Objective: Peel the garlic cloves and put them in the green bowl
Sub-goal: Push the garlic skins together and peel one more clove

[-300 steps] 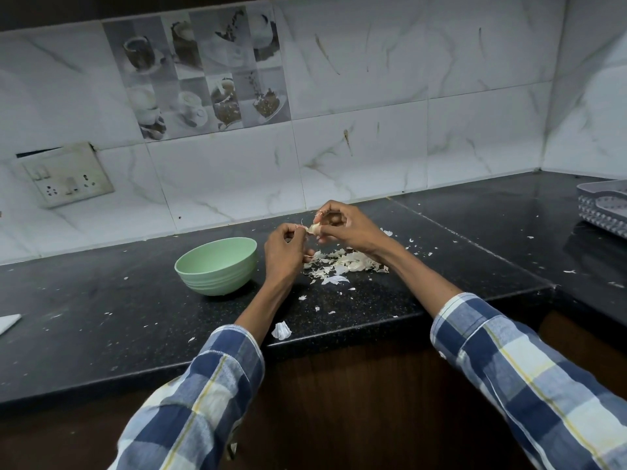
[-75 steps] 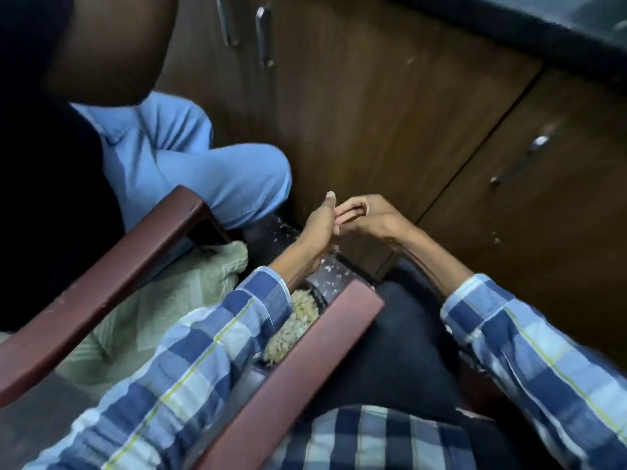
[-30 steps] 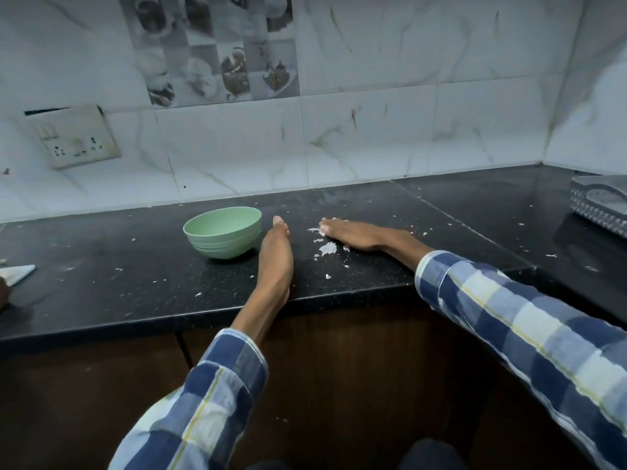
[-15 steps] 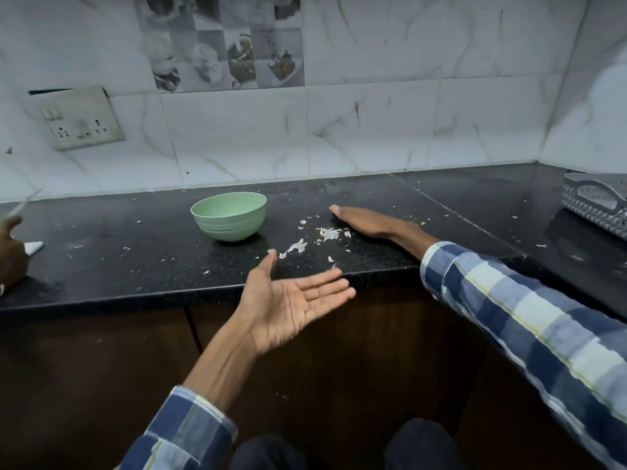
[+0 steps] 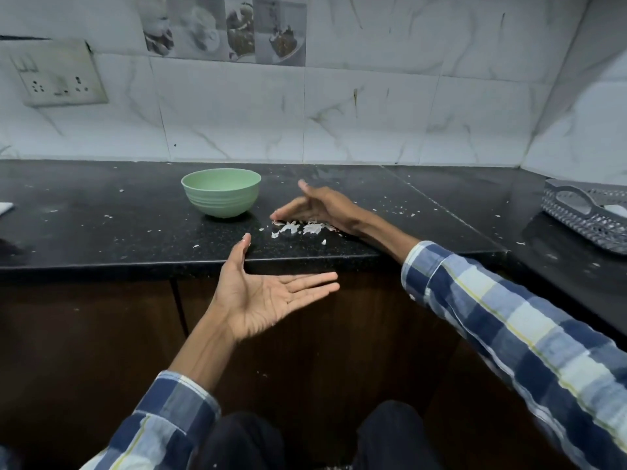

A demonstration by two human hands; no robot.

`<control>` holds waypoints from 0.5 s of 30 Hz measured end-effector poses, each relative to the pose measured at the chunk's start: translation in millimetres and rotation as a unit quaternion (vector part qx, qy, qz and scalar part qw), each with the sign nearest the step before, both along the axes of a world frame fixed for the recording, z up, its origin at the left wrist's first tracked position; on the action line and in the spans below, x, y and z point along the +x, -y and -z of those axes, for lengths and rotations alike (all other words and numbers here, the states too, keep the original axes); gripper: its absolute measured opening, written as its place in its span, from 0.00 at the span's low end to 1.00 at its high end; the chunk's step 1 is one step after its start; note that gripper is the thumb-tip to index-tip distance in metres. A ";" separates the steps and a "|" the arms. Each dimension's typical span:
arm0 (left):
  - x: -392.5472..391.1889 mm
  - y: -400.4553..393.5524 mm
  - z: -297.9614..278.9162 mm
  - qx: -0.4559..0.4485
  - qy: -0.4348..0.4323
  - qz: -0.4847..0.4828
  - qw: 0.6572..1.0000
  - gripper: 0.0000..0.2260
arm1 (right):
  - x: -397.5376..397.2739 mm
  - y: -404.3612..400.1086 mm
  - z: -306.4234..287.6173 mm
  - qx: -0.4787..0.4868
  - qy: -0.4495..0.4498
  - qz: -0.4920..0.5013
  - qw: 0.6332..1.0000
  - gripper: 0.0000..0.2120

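Peels [image 5: 298,228] lie in a small white heap on the black tabletop [image 5: 101,228], at about four o'clock from the green bowl [image 5: 221,197] and just beside it; what the bowl holds cannot be seen from this angle. Right hand [image 5: 319,208] stands on its edge against the heap's far side, fingers [image 5: 288,212] straight and together, holding nothing. Left hand [image 5: 268,296] hangs palm-up just below the tabletop's front edge at six o'clock from the heap, its fingers spread flat and empty, and a grey basket [image 5: 590,215] sits well apart at three o'clock.
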State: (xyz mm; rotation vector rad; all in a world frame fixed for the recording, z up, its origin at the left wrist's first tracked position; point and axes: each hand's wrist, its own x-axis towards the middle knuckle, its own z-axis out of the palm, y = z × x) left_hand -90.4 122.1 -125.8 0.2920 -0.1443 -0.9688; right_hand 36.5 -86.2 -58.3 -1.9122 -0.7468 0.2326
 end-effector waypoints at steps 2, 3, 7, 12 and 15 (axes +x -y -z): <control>1.0 0.5 -1.0 -0.001 0.002 0.000 1.000 0.59 | -1.2 4.3 -1.9 0.086 -0.010 0.055 0.995 0.32; 1.0 -0.1 -1.5 -0.003 -0.002 0.000 1.000 0.60 | 0.6 6.3 -2.1 0.111 -0.013 0.090 0.990 0.31; 2.5 -0.1 -4.2 -0.034 -0.048 -0.001 0.998 0.67 | 5.3 -0.2 -0.8 0.062 -0.027 0.130 0.989 0.29; 3.2 -2.9 -5.9 -0.062 -0.064 0.009 0.996 0.70 | -16.5 -36.4 -0.2 0.029 -0.017 0.036 0.999 0.30; 0.9 -5.2 -4.6 -0.070 -0.068 0.011 0.995 0.71 | -32.6 -47.0 0.5 0.053 -0.037 0.014 0.998 0.30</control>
